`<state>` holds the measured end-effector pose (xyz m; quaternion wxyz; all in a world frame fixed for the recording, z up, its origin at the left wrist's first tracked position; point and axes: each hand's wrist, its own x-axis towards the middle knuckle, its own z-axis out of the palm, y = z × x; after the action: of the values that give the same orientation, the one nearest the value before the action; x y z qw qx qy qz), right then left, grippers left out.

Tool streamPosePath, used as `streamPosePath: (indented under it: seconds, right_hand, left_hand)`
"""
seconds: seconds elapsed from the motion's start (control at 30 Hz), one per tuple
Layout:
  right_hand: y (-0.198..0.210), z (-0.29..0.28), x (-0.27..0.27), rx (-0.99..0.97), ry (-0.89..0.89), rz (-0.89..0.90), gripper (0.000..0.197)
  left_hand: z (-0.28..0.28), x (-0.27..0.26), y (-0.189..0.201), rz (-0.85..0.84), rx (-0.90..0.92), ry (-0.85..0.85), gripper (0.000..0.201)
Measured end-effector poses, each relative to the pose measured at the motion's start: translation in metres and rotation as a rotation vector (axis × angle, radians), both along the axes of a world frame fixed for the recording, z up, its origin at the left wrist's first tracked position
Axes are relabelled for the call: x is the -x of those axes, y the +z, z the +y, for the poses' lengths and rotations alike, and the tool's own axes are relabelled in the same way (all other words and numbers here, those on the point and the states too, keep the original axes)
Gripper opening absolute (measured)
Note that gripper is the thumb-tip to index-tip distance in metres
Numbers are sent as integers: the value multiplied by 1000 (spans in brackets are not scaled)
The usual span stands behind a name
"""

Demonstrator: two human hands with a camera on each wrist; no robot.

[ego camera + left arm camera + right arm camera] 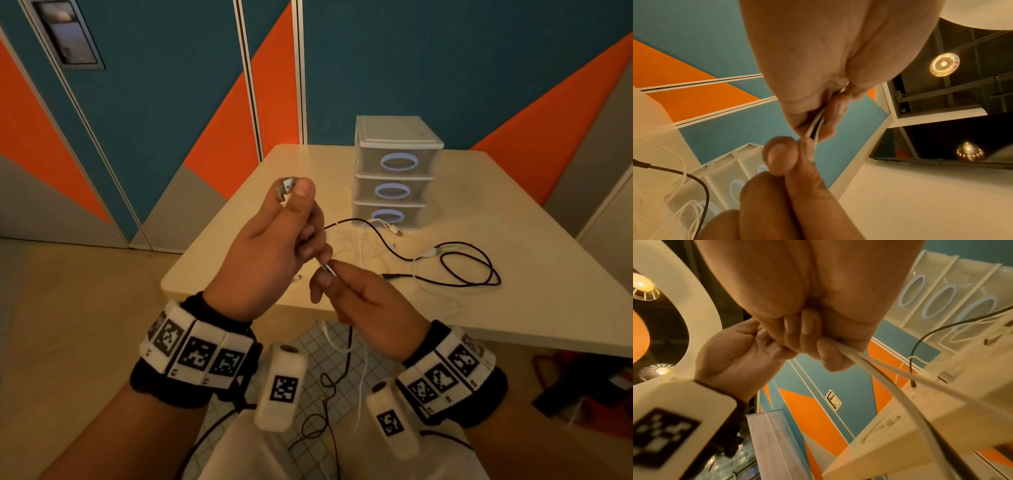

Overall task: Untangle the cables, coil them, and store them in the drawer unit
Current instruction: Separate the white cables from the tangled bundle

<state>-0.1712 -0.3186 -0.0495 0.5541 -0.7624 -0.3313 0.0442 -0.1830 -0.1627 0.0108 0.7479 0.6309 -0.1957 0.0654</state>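
Room: teal and orange wall panels behind our pale table (513,308).
Left hand (274,246): we grip a plug (288,186) and white cable (329,268), fingers curled.
Right hand (363,298): we pinch that white cable.
Table: black cable (479,270) loose, right.
Far side: drawer unit (394,171), closed.

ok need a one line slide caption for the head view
Both hands, left hand and right hand, pinch a white cable above the table; black cable and drawer unit behind.
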Motion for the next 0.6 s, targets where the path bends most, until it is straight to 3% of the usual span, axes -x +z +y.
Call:
streamPosePath:
  seconds: [0.17,0.4,0.53,0.6]
  right_hand:
    - [-39,-17,10,30,45,168,39]
    - [-90,-40,28,301,32,242,37]
    - [-71,-53,23,538,75,128,27]
    - [-37,-58,23,443,-14,3,51]
  left_hand:
    - [11,0,15,-23,103,39,36]
    - [29,6,24,15,182,48,35]
    - [13,16,-1,98,103,45,37]
    - [7,19,-17,129,43,35,40]
